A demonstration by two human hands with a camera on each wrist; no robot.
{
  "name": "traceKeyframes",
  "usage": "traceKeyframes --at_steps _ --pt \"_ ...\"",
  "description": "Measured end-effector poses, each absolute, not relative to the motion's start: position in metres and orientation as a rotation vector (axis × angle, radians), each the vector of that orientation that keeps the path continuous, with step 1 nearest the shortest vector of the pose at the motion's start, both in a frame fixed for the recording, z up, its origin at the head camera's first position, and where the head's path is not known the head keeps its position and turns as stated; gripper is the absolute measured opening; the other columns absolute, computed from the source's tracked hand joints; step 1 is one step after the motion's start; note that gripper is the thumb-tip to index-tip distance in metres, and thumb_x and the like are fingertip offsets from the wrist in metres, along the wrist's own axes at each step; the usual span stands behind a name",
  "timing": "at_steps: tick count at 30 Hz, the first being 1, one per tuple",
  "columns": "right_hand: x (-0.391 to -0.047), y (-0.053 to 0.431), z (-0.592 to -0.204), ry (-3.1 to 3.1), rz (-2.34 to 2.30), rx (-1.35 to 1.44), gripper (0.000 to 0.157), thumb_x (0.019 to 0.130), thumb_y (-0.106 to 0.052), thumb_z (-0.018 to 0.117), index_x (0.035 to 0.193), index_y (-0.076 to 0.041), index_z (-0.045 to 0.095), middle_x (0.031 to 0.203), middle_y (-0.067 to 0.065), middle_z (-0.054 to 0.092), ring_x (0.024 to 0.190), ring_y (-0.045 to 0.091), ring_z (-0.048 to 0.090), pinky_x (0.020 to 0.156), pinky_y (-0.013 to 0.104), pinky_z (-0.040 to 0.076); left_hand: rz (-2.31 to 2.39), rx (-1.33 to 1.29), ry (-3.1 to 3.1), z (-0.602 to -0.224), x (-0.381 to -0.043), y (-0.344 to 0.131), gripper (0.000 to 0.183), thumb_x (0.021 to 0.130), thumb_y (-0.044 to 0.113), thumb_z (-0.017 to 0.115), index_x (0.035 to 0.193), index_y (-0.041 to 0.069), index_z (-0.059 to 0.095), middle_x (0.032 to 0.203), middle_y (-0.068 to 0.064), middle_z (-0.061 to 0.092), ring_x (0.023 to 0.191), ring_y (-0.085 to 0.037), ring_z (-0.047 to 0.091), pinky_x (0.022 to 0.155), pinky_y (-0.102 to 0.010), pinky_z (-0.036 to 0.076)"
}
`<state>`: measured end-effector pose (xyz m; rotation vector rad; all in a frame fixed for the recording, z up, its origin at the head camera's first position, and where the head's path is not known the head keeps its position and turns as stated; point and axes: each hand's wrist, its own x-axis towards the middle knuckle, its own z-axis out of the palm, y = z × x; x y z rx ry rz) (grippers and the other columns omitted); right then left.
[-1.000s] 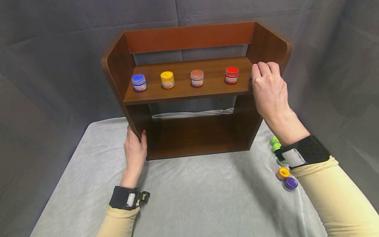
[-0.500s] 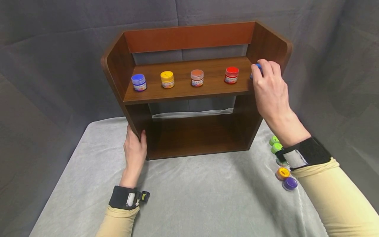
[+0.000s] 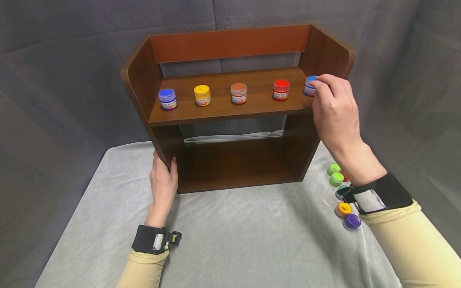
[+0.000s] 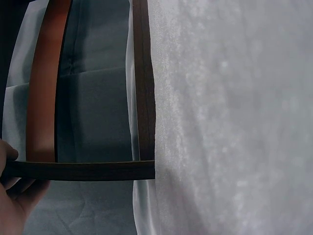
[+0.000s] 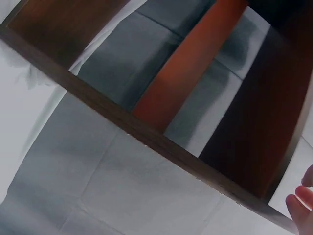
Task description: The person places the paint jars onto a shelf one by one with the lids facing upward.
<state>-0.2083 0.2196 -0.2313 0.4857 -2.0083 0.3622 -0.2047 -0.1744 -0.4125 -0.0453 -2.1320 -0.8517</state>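
Observation:
A dark brown two-tier wooden shelf (image 3: pixel 259 86) stands on the cloth. My left hand (image 3: pixel 163 180) grips its left side panel low down, thumb in front; the left wrist view shows fingers (image 4: pixel 34 193) around the panel edge. On the upper board stand a violet-blue paint jar (image 3: pixel 168 99), a yellow jar (image 3: pixel 202 96), an orange-brown jar (image 3: pixel 239 94), a red jar (image 3: pixel 281 90) and, at the right end, a blue jar (image 3: pixel 309 86). My right hand (image 3: pixel 336 110) is right beside the blue jar, bent fingertips overlapping its right edge. The right wrist view shows those fingers (image 5: pixel 298 208) parted, holding nothing.
Loose paint jars lie on the cloth to the right, under my right forearm: light green ones (image 3: pixel 336 179), an orange-yellow one (image 3: pixel 343 209) and a purple one (image 3: pixel 351 221), with others partly hidden. Grey curtains (image 3: pixel 72 80) enclose the back and sides.
My right hand has loosened from the blue jar and shifted right and slightly toward me, uncovering the jar on the board. The left hand keeps its grip on the shelf.

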Motion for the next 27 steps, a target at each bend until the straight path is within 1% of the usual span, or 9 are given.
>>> traceKeyframes --at_steps 7,11,14,15,19,22,27 --pt "-0.186 0.228 -0.23 -2.017 0.465 0.417 0.026 0.096 -0.011 0.055 0.112 0.006 0.066 0.114 0.024 0.065 0.104 0.038 0.06 0.093 0.048 0.05 -0.858 -0.051 -2.129 -0.413 -0.205 -0.175 0.051 0.095 0.015 0.059 0.137 -0.008 0.042 0.117 -0.034 0.061 0.107 -0.05 0.06 0.084 -0.062 0.046" --pt "-0.172 0.233 -0.235 -2.06 0.549 0.337 0.027 0.096 -0.017 0.055 0.111 0.002 0.068 0.109 0.021 0.068 0.095 0.035 0.061 0.081 0.047 0.051 -0.855 -0.049 -2.134 -0.412 -0.205 -0.174 0.051 0.095 0.016 0.059 0.137 -0.008 0.042 0.118 -0.034 0.061 0.106 -0.05 0.06 0.084 -0.062 0.046" --pt "-0.163 0.238 -0.242 -2.129 0.587 0.303 0.028 0.095 -0.019 0.057 0.111 0.0 0.068 0.105 0.021 0.067 0.086 0.033 0.06 0.07 0.044 0.046 -0.854 -0.047 -2.134 -0.412 -0.204 -0.174 0.051 0.095 0.016 0.059 0.137 -0.008 0.042 0.117 -0.034 0.061 0.106 -0.05 0.06 0.084 -0.063 0.046" --pt "-0.16 0.241 -0.244 -2.162 0.594 0.296 0.028 0.095 -0.019 0.058 0.112 0.0 0.067 0.104 0.021 0.067 0.084 0.032 0.06 0.069 0.043 0.045 -0.854 -0.047 -2.132 -0.412 -0.204 -0.174 0.05 0.095 0.015 0.059 0.136 -0.008 0.042 0.117 -0.034 0.061 0.106 -0.05 0.06 0.084 -0.063 0.046" --pt "-0.148 0.254 -0.252 -2.327 0.623 0.279 0.027 0.094 -0.021 0.06 0.111 -0.002 0.068 0.098 0.018 0.068 0.08 0.029 0.058 0.067 0.044 0.045 -0.853 -0.05 -2.125 -0.412 -0.204 -0.174 0.05 0.095 0.015 0.059 0.136 -0.008 0.042 0.117 -0.034 0.061 0.106 -0.05 0.06 0.084 -0.063 0.046" --pt "-0.142 0.266 -0.258 -2.446 0.636 0.277 0.026 0.093 -0.02 0.062 0.111 -0.003 0.067 0.096 0.017 0.069 0.08 0.028 0.058 0.068 0.046 0.045 -0.849 -0.051 -2.117 -0.412 -0.204 -0.173 0.049 0.095 0.015 0.059 0.135 -0.009 0.043 0.115 -0.034 0.061 0.106 -0.051 0.06 0.084 -0.063 0.046" --pt "-0.137 0.284 -0.27 -2.626 0.636 0.312 0.025 0.089 -0.017 0.067 0.111 -0.004 0.067 0.093 0.015 0.07 0.08 0.028 0.062 0.062 0.043 0.046 -0.851 -0.044 -2.125 -0.411 -0.205 -0.173 0.049 0.095 0.014 0.059 0.135 -0.008 0.043 0.115 -0.034 0.061 0.105 -0.051 0.06 0.084 -0.063 0.046"
